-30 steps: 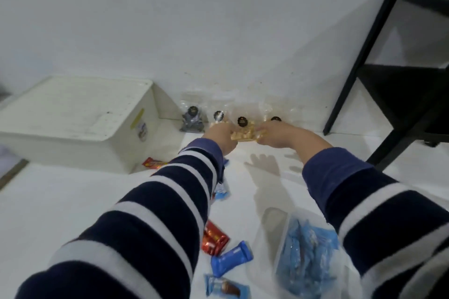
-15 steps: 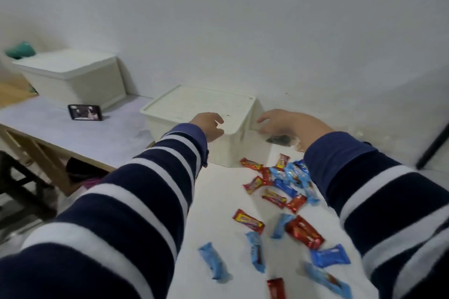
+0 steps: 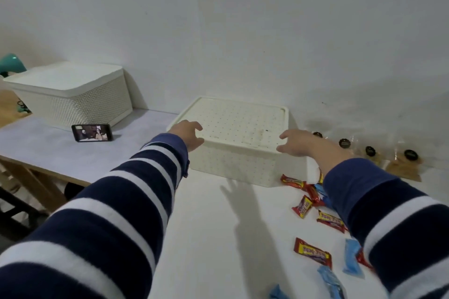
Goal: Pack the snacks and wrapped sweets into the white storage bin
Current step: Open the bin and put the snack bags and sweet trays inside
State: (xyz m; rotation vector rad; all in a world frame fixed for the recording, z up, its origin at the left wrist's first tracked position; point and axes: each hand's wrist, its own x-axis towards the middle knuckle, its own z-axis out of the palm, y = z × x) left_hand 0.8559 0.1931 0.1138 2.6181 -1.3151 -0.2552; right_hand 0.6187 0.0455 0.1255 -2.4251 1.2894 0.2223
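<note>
The white storage bin (image 3: 233,167) stands on the white table with its perforated lid (image 3: 240,124) on. My left hand (image 3: 188,133) is at the lid's near left corner, fingers spread and touching the rim. At the near right corner is my right hand (image 3: 295,143), fingers apart on the lid's edge. Red wrapped sweets (image 3: 312,252) and blue wrapped sweets (image 3: 352,258) lie scattered on the table to the right of the bin. Clear snack packets with dark round labels (image 3: 345,143) lean in a row against the wall, right of the bin.
A second lidded white bin (image 3: 73,94) sits on a lower grey-topped desk (image 3: 48,150) at the left, with a phone (image 3: 92,132) propped in front of it. A teal lamp (image 3: 11,63) shows at the far left. The wall runs close behind everything.
My view has swung left from the snack packets to the bin. Both hands let go of the packet and now rest on the lid's near corners.
</note>
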